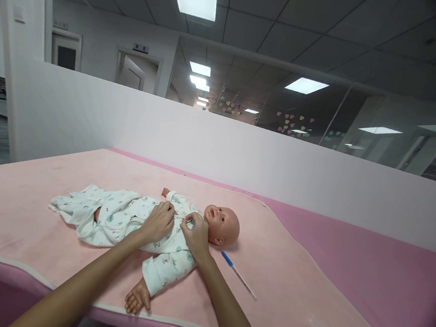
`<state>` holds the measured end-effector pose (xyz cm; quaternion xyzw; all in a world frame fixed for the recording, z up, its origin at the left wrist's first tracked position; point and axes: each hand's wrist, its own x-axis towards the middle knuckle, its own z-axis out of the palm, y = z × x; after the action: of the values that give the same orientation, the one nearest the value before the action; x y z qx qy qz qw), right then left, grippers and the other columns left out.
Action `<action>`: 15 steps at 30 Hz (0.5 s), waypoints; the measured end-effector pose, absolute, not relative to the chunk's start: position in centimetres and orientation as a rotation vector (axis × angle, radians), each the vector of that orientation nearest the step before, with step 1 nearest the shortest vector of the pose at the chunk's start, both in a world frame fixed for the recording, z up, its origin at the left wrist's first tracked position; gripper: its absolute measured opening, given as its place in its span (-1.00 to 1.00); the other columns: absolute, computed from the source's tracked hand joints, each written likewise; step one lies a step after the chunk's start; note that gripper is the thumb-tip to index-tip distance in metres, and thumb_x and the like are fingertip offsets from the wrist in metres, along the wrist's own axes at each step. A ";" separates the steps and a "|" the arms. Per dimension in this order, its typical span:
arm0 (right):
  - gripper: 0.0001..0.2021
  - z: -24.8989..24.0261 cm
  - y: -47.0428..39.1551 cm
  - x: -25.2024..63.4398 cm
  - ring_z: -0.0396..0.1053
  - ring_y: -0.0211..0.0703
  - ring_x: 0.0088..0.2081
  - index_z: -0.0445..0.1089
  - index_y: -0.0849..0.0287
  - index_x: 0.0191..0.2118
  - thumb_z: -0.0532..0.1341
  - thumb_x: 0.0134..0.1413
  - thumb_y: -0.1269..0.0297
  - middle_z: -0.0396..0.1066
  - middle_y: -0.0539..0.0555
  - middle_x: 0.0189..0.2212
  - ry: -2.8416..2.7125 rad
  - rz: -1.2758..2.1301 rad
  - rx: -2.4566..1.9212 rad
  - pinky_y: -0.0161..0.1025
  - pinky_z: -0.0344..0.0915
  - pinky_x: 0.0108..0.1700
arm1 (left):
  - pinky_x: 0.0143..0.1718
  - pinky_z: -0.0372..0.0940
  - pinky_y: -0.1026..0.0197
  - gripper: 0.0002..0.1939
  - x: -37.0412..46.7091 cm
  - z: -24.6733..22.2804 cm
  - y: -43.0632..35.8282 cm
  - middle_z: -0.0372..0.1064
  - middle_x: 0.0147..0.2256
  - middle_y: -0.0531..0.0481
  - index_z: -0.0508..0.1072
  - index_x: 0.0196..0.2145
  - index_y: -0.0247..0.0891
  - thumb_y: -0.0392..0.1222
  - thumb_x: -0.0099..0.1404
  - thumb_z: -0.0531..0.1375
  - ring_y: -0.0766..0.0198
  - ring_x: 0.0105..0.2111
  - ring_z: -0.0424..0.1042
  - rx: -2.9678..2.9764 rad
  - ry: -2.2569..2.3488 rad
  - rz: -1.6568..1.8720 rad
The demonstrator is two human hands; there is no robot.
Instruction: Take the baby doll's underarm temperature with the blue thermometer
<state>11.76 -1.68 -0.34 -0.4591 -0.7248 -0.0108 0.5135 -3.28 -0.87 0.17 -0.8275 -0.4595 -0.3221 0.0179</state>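
Note:
A baby doll lies on its back with its bald head to the right, dressed in a white patterned romper. On the chest of the romper, my left hand has its fingers bent and pressed together at the front edge of the cloth. Close to its right, my right hand pinches the cloth near the doll's neck, thumb and forefinger forming a loop. Whatever small fastening may lie between the fingertips is too small to make out. One doll hand sticks out of the near sleeve.
A thin stick with a blue handle, perhaps a thermometer, lies to the right of the doll's head. The pink padded mat covers the table. Behind it rises a low white wall with glass above.

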 end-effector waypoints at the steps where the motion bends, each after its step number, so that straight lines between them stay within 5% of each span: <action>1: -0.92 -0.3 -1.7 11.8 0.24 -0.23 -0.44 0.19 0.16 -0.55 0.07 -0.11 0.42 0.30 -0.01 -0.55 -1.742 -0.027 -1.102 -0.29 0.17 -0.34 | -0.24 0.14 0.10 -0.83 -3.3 0.1 -0.8 0.14 -0.31 -0.07 0.25 -0.39 -0.27 -0.33 0.21 -0.11 0.18 -0.28 0.16 -2.588 -1.423 -1.010; 15: -0.92 -0.2 -1.8 11.8 0.26 -0.22 -0.44 0.21 0.16 -0.54 0.07 -0.11 0.41 0.32 0.00 -0.54 -1.740 -0.016 -1.100 -0.29 0.18 -0.34 | -0.14 0.13 0.11 -0.80 -3.5 0.2 -0.8 0.17 -0.27 -0.05 0.29 -0.37 -0.24 -0.34 0.22 -0.11 0.19 -0.22 0.18 -2.710 -1.488 -1.263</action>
<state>11.75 -1.80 -0.20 -0.4577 -0.7244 -0.0066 0.5154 -3.54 -0.77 0.23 -0.8076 -0.4433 -0.3763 -0.0987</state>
